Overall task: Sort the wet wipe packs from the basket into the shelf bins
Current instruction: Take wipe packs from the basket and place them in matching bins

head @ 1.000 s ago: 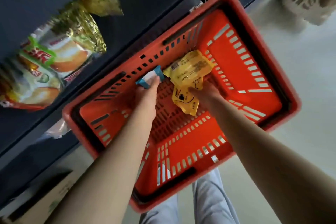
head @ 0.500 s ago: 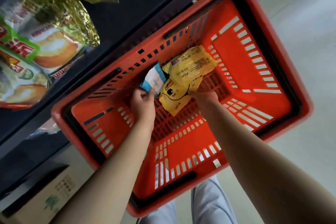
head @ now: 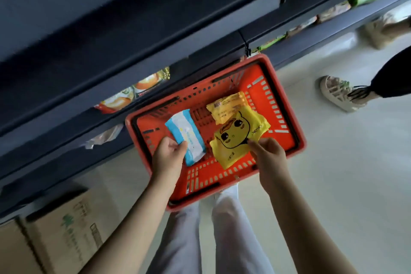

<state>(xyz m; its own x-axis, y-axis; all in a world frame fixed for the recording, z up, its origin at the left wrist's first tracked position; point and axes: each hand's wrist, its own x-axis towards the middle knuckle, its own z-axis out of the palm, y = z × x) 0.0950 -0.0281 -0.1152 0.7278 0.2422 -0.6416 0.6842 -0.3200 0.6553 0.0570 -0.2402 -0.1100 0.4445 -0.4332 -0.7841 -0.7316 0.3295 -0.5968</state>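
Observation:
An orange plastic basket (head: 282,104) stands on the floor in front of my legs. My left hand (head: 169,158) grips a blue-and-white wet wipe pack (head: 184,133) by its near end, lifted above the basket's left half. My right hand (head: 268,153) pinches the near edge of a yellow wet wipe pack (head: 238,138) printed with a cartoon face, held over the basket's right half. A second yellow pack (head: 226,107), label side up, lies in the basket behind it.
Dark shelves (head: 155,35) run along the left and top, with snack bags (head: 131,95) on a low shelf. Cardboard boxes (head: 66,233) sit on the floor at bottom left. Another person's shoe and leg (head: 340,93) stand at the right on the pale floor.
Both hands have risen out of the basket, each with its pack. The camera has pulled back and up, so the basket looks smaller and more of the shelving and floor shows.

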